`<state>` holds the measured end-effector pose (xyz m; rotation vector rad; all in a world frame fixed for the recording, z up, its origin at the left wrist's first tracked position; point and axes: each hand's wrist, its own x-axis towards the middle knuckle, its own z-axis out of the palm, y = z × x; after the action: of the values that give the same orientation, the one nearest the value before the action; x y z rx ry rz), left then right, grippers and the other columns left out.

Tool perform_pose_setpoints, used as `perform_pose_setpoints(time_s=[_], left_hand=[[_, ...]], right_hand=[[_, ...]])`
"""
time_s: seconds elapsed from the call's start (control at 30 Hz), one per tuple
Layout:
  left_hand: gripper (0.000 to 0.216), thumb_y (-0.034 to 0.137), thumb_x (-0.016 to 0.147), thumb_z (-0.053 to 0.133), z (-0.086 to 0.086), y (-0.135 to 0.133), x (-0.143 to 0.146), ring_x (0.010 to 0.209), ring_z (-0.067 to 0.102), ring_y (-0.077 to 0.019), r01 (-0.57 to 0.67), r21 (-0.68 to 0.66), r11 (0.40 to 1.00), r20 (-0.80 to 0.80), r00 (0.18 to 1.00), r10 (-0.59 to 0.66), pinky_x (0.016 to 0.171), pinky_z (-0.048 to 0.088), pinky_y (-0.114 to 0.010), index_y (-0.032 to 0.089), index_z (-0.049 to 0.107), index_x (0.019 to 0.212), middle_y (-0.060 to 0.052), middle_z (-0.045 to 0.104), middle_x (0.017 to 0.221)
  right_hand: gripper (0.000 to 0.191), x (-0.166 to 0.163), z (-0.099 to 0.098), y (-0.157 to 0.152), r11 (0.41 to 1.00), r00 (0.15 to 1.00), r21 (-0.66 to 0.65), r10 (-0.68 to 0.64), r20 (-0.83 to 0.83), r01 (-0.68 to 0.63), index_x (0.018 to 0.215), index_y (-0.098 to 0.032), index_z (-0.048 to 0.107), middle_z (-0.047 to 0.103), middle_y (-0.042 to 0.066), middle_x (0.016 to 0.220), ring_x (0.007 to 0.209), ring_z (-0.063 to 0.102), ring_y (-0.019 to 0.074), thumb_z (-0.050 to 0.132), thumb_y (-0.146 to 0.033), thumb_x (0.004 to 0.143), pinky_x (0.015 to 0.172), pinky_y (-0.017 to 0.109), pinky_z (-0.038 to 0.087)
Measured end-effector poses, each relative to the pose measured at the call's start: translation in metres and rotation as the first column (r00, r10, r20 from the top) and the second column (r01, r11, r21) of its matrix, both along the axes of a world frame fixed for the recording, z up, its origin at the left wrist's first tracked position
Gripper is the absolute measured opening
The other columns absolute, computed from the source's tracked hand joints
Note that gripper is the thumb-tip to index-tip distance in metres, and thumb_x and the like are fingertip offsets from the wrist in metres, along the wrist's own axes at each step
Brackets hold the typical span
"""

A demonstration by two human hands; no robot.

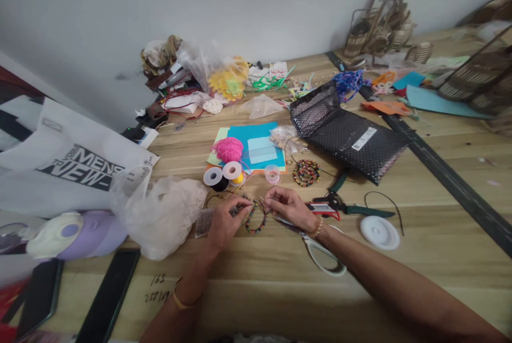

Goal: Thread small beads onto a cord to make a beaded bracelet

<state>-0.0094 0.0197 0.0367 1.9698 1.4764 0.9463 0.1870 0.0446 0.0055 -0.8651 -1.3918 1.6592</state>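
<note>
A strand of small multicoloured beads (256, 230) hangs in a U between my two hands, its lower bend near the wooden tabletop. My left hand (228, 220) pinches one end of it, thumb and index finger together, with more beads showing behind the fingers. Opposite, my right hand (288, 207) is closed at the strand's other end, and a thin pale tip pokes out of the pinch; whether it is cord or wire I cannot tell. White-handled scissors (326, 257) lie under my right wrist, which partly covers them. A coiled beaded strand (306, 173) rests beyond my right hand.
Beyond my hands stand a black thread spool (216, 178), a yellow thread spool (233, 172) and a clear spool (272, 174). Pliers (340, 203) and a white lid (380, 232) lie right, below a black bubble mailer (352, 137). A plastic bag (164, 215) sits left.
</note>
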Motion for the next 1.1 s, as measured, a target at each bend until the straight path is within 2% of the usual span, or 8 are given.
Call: perform_pose_setpoints(time_s=[0.2,0.3,0.4,0.6,1.1], left_hand=[[0.009,0.018,0.080,0.059,-0.011,0.004,-0.005,0.079,0.061,-0.0202,0.055,0.150,0.987,-0.188,0.982,-0.026,0.076,0.048,-0.034,0.019,0.066,0.075,-0.005,0.068,0.076],[0.010,0.015,0.080,0.057,-0.015,0.005,-0.009,0.085,0.059,-0.0211,0.083,0.123,0.989,-0.256,0.965,-0.050,0.080,0.046,-0.036,0.019,0.066,0.076,-0.006,0.068,0.080],[0.010,0.013,0.079,0.058,-0.016,0.005,-0.012,0.089,0.058,-0.0220,0.111,0.087,0.990,-0.276,0.958,-0.083,0.082,0.045,-0.037,0.019,0.066,0.077,-0.006,0.067,0.083],[0.011,0.011,0.077,0.060,-0.013,0.007,-0.015,0.090,0.053,-0.0224,0.113,0.053,0.992,-0.269,0.958,-0.095,0.083,0.044,-0.039,0.019,0.066,0.074,-0.005,0.063,0.080],[0.011,0.014,0.080,0.059,-0.010,0.008,-0.017,0.097,0.049,-0.0228,0.131,-0.001,0.991,-0.368,0.922,-0.122,0.088,0.043,-0.039,0.018,0.068,0.075,-0.006,0.060,0.087]], right_hand=[[0.034,-0.001,-0.002,0.000,0.998,0.998,0.013,-0.056,0.034,0.055,0.078,-0.017,0.053,0.061,0.002,0.065,0.055,0.051,0.0119,0.059,-0.050,0.081,0.053,0.024,0.041],[0.028,0.000,-0.002,-0.003,0.977,0.973,0.170,-0.160,0.168,0.131,0.077,-0.017,0.055,0.060,0.002,0.065,0.057,0.050,0.0129,0.054,-0.043,0.085,0.055,0.025,0.040],[0.022,0.000,-0.002,-0.006,0.938,0.933,0.322,-0.222,0.283,0.126,0.076,-0.017,0.056,0.060,0.003,0.066,0.060,0.051,0.0139,0.052,-0.035,0.087,0.057,0.026,0.040],[0.013,0.001,-0.005,-0.006,0.899,0.894,0.425,-0.273,0.356,0.106,0.080,-0.018,0.057,0.059,0.003,0.069,0.061,0.053,0.0153,0.050,-0.027,0.087,0.059,0.026,0.040],[0.010,0.002,-0.005,-0.006,0.884,0.862,0.463,-0.284,0.421,0.064,0.080,-0.017,0.057,0.057,0.001,0.066,0.060,0.053,0.0138,0.051,-0.021,0.086,0.056,0.023,0.040]])
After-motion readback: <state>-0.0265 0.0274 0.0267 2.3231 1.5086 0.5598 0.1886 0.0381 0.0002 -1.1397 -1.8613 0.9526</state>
